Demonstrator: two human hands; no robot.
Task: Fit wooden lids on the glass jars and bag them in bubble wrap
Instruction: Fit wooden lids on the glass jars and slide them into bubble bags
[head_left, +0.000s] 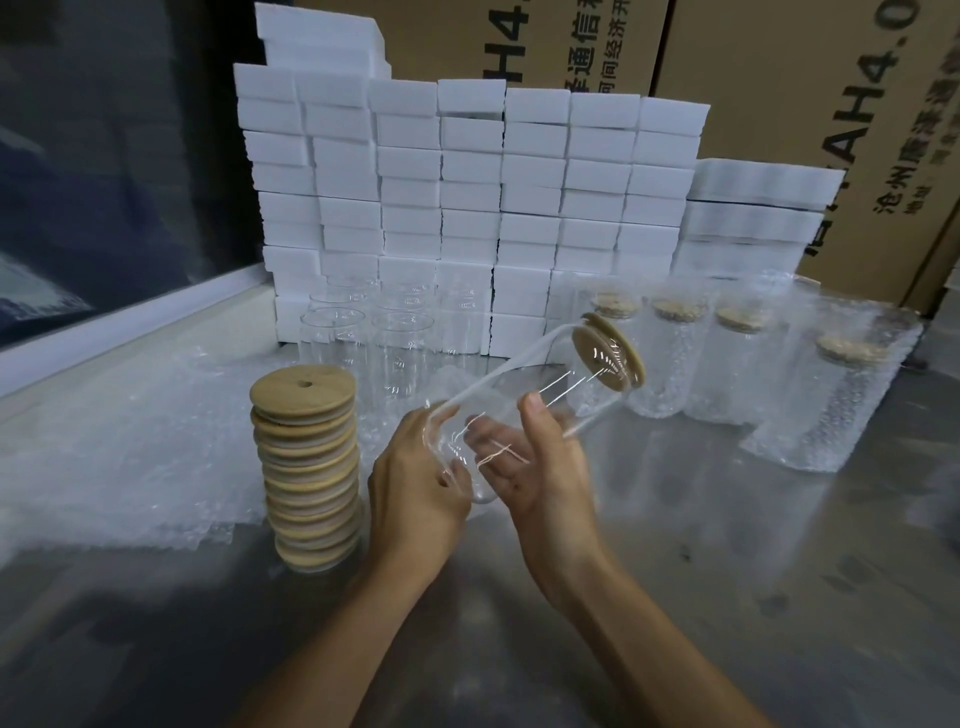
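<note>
Glass jar (524, 405), wooden lid (609, 349) fitted, tilted in the air above the surface (675, 597): your left hand (415, 488) cups its base, your right hand (540, 467) curls round the body, likely steadying it for bagging. Bubble wrap (130, 452) lies left, beyond the lid stack (309, 467); bagged jars (727, 364) crowd the right; the near surface offers room.

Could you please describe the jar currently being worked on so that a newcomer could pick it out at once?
Start from the wall of white foam blocks at the back of the metal table. In front of it, both hands hold one glass jar. Unlike the upright jars around it, it is tilted, bare of bubble wrap, with a wooden lid fitted.
</note>
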